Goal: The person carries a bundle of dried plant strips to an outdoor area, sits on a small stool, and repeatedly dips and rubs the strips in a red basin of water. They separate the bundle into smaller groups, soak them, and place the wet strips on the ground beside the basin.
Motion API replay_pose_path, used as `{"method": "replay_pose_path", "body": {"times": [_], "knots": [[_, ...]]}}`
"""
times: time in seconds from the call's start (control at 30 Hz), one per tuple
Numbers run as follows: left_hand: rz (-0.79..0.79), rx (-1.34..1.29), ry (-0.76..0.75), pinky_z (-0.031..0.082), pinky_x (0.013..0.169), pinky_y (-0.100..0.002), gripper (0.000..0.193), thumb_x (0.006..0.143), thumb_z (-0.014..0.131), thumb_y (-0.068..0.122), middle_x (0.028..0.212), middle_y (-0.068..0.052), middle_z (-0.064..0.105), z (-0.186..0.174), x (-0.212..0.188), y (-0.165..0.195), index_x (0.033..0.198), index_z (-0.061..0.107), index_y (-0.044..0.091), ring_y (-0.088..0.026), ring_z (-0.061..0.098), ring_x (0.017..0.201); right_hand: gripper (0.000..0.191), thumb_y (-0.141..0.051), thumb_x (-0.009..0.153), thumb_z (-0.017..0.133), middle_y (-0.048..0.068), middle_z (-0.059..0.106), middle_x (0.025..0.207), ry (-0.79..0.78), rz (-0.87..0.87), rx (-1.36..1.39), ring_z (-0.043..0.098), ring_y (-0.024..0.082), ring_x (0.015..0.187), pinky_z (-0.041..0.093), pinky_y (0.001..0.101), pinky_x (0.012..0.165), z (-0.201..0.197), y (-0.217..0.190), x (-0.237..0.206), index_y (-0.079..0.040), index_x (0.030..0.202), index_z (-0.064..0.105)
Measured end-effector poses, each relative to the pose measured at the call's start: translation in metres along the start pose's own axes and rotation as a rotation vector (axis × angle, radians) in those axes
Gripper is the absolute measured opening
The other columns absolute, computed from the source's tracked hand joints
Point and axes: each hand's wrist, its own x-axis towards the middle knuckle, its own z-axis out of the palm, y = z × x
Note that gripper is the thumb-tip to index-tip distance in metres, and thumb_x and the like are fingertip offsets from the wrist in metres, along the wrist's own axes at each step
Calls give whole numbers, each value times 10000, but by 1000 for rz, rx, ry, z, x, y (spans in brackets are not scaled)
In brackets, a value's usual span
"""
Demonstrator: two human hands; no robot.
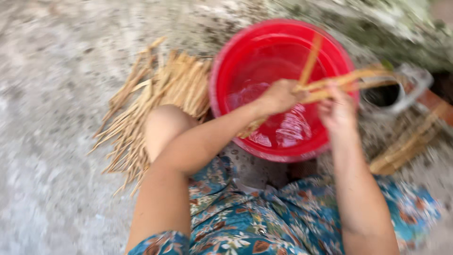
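Both hands grip tan strips over red basin, frame blurred.
Left hand (279, 97) closed on the strips (347, 81) at frame centre; right hand (337, 111) just right of it, fingers wrapped on same strips; strips run to upper right, above the water-filled red basin (222, 71); pile of loose strips (155, 101) on ground, left of basin.

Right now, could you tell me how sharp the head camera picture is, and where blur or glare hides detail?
Head view: motion blur smears everything; the left hand and right hand holding tan strips lack finger detail; glare on water in the red basin; even daylight, no hard shadows; the strip pile reads only as streaks.
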Motion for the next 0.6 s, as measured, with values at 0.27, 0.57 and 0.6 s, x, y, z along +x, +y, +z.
{"method": "replay_pose_path", "body": {"times": [0.27,0.57,0.6], "knots": [[242,9,123,566,786,-392,484,873,660,540,920,-99,793,-61,35,-31,1113,765,133,-235,753,881,288,-339,1166,481,-4,502,765,96,-122,348,480,123,590,343,253,491,-56,-58,28,-120,989,542],[197,-224,66,615,749,-377,621,619,805,586,883,-128,827,-9,55,-51,951,827,63,-248,800,827,379,-488,1069,597,0,675,975,-279,81,-8,584,90,778,486,236,669,56,-4,-22,-117,1119,657],[167,-149,54,610,749,-382,595,670,782,592,881,-132,823,0,54,-51,956,825,72,-251,799,834,266,-384,1100,640,-20,636,919,-301,101,-37,542,71,748,449,216,653,61,3,-25,-120,1070,635]]}}
